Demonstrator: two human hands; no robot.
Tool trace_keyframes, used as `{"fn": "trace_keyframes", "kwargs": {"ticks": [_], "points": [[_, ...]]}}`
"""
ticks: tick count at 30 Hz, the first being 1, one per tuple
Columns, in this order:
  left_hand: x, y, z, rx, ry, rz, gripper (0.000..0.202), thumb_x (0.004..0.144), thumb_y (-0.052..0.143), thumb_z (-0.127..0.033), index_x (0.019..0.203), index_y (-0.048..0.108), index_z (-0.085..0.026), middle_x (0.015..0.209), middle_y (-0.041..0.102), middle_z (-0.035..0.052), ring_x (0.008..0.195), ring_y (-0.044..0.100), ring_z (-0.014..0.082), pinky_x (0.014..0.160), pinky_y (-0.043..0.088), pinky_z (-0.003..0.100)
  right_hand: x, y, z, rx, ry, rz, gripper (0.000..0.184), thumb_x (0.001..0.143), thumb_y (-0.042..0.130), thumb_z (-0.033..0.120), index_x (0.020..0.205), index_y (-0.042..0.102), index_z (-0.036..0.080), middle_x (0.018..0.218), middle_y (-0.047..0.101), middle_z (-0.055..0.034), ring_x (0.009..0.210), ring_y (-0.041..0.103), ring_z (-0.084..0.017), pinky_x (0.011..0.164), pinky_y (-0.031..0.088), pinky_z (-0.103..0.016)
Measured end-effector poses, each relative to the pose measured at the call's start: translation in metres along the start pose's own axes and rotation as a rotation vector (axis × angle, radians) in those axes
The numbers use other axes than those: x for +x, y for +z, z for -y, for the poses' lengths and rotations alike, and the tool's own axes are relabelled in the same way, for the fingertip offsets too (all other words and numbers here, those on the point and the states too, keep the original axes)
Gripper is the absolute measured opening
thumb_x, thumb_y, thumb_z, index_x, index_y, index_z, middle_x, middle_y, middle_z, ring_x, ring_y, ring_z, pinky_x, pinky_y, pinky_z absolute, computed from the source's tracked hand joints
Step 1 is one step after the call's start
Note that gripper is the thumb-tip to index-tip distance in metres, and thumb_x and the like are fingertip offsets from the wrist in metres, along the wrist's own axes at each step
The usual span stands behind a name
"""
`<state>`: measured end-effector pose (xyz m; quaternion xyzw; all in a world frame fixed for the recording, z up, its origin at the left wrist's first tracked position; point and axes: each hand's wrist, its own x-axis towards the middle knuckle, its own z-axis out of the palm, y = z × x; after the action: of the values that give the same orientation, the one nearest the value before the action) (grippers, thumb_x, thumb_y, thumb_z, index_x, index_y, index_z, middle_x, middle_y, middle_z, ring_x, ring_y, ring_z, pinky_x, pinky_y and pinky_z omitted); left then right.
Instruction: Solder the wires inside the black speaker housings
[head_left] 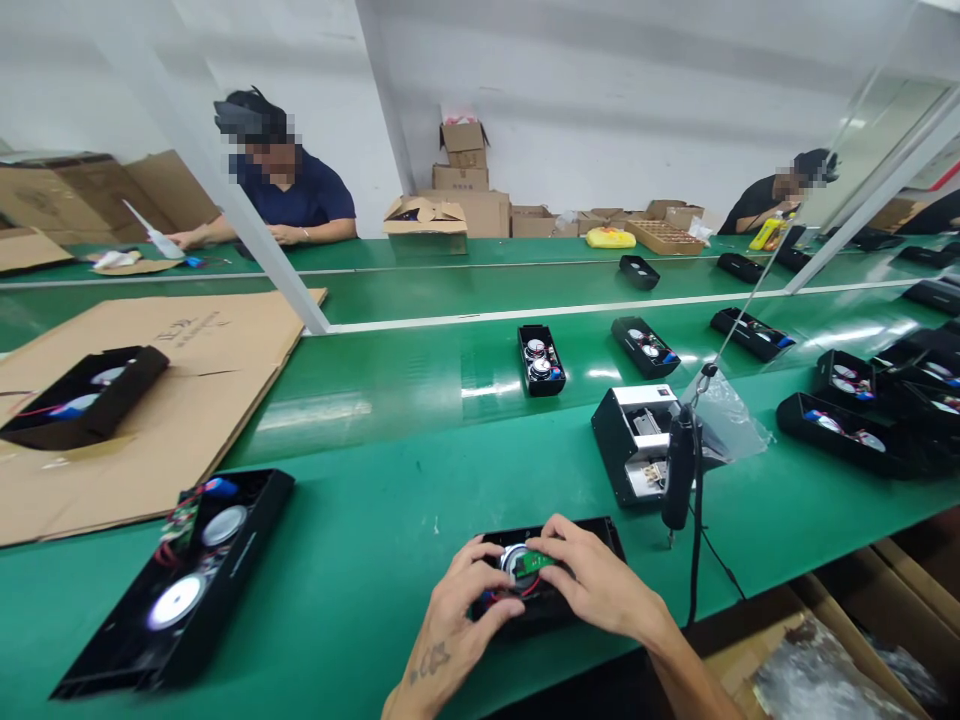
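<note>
Both hands, left hand and right hand, fingers pinching green board inside black housing.

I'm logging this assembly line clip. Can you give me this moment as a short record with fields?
place: green conveyor belt
left hand: on the near black speaker case, fingers at its left side
right hand: fingers on a green circuit board in the case
beside: hanging electric screwdriver, open black parts box
left side: longer speaker case, cardboard sheet
others: two people seated across the belt
</note>
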<state>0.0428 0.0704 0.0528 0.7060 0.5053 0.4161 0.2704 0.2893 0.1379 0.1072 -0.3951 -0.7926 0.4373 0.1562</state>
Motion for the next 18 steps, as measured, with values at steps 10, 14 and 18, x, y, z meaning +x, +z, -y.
{"fn": "trace_keyframes", "kwargs": {"ticks": [10, 14, 18], "points": [[0.010, 0.008, 0.001, 0.170, 0.096, -0.116, 0.014, 0.106, 0.065, -0.028, 0.109, 0.078, -0.027, 0.097, 0.083, 0.0006, 0.113, 0.077, 0.0237, 0.119, 0.055, 0.056, -0.014, 0.003, 0.001, 0.092, -0.065, -0.131, 0.039, 0.073, 0.062, -0.004, 0.099, 0.070, 0.024, 0.102, 0.074, -0.0022, 0.097, 0.068, -0.022, 0.089, 0.053, -0.035], [0.017, 0.016, 0.001, 0.203, 0.096, -0.090, 0.016, 0.106, 0.063, -0.028, 0.108, 0.079, -0.027, 0.096, 0.083, 0.0013, 0.116, 0.076, 0.0256, 0.119, 0.055, 0.057, -0.032, 0.002, 0.003, -0.015, -0.085, -0.011, 0.032, 0.082, 0.073, 0.004, 0.105, 0.073, 0.026, 0.110, 0.081, -0.0007, 0.105, 0.070, -0.025, 0.100, 0.053, -0.041], [0.015, 0.014, -0.006, 0.248, 0.098, -0.126, 0.014, 0.106, 0.063, -0.029, 0.110, 0.077, -0.027, 0.112, 0.080, 0.0052, 0.123, 0.074, 0.0276, 0.116, 0.058, 0.057, -0.038, 0.011, -0.001, -0.225, -0.188, -0.082, 0.028, 0.097, 0.055, 0.004, 0.106, 0.073, 0.024, 0.101, 0.082, -0.0034, 0.093, 0.073, -0.023, 0.093, 0.053, -0.040]]}}
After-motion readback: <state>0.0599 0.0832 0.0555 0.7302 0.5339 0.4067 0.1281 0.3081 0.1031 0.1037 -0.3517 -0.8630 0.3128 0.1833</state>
